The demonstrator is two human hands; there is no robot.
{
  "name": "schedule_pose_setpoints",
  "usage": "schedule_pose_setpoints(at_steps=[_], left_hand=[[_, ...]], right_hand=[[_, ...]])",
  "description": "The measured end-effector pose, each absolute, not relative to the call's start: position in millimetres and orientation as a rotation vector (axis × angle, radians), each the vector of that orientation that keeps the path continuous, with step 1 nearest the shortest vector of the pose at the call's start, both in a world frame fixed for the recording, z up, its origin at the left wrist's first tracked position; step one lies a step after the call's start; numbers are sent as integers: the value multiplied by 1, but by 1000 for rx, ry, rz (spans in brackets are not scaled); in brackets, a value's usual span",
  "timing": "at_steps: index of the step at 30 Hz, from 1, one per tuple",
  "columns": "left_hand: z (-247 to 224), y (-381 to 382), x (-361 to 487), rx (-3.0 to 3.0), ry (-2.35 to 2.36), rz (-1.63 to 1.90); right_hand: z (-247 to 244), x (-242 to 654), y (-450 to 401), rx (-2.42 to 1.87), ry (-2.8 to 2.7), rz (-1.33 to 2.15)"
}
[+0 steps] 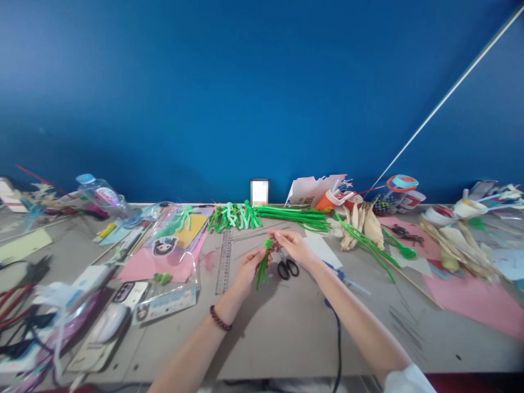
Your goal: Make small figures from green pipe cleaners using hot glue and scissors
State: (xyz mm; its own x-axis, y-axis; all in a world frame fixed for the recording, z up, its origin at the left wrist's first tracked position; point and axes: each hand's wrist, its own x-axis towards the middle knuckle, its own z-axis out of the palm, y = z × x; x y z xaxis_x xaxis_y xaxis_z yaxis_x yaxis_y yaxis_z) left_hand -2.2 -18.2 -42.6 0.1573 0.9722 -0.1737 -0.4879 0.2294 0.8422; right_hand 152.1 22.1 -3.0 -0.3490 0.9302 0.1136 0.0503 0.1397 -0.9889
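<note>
A small bundle of green pipe cleaners (263, 268) has a wound, knobbly top and loose strands hanging down. My left hand (249, 268), with a dark bead bracelet at the wrist, is closed around its side. At the wound top, the fingers of my right hand (293, 246) are pinched together on the bundle. Black-handled scissors (288, 268) lie on the table just below my right hand. A clear ruler (224, 263) is to the left of my left hand. Beyond both hands, finished-looking green pipe cleaner pieces (233, 216) lie beside a pile of straight green pipe cleaners (292, 215).
A blue glue gun (336, 272) with a cable lies right of the scissors. Clear plastic packaging (180, 273) and pink paper (141, 266) cover the left side. Dried husks (362, 226), orange cups (326, 202) and a bottle (107, 196) stand or lie farther out. A blue wall rises behind.
</note>
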Motion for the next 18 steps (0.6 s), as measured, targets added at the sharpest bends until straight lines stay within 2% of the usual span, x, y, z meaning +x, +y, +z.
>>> schedule_pose_setpoints(at_steps=[18], left_hand=[[-41, -19, 0, 612, 795, 1142]], right_hand=[[-8, 154, 24, -984, -1673, 1309]])
